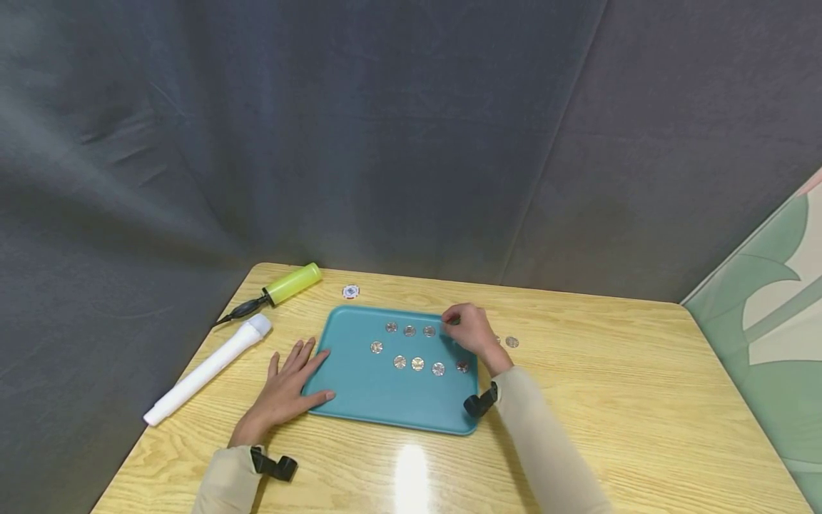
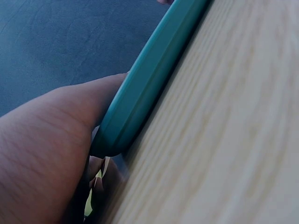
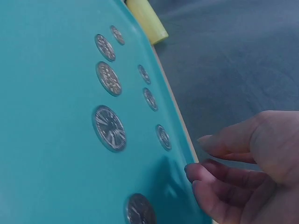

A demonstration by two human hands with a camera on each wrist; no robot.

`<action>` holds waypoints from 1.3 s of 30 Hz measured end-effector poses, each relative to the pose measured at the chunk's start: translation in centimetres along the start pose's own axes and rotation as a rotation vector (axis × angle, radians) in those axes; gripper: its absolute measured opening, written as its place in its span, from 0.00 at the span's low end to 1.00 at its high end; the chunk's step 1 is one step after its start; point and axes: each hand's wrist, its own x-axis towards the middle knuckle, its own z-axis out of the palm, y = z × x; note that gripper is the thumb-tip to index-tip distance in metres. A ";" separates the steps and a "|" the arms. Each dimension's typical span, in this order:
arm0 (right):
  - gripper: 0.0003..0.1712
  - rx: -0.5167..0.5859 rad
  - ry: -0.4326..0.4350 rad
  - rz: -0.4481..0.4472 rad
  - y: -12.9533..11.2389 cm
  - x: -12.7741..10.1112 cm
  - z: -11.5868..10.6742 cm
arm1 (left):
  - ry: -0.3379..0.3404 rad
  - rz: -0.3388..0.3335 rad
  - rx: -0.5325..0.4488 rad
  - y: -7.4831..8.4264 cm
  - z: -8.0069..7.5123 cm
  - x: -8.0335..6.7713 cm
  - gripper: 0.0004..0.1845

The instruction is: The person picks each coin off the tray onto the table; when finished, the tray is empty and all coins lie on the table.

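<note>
While the flat, spread left hand steadies the tray, the right hand's curled fingers should place coins gently, evenly spaced.

right hand covering tray's far-right corner, pinch contents not showing | coin faces too small to be reading | left wrist view blurring, left hand getting cropped by edge
</note>
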 end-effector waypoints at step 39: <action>0.11 -0.042 0.010 0.070 -0.6 0.8 3.8 | 0.004 0.001 0.000 0.1 -0.1 0.0 0.46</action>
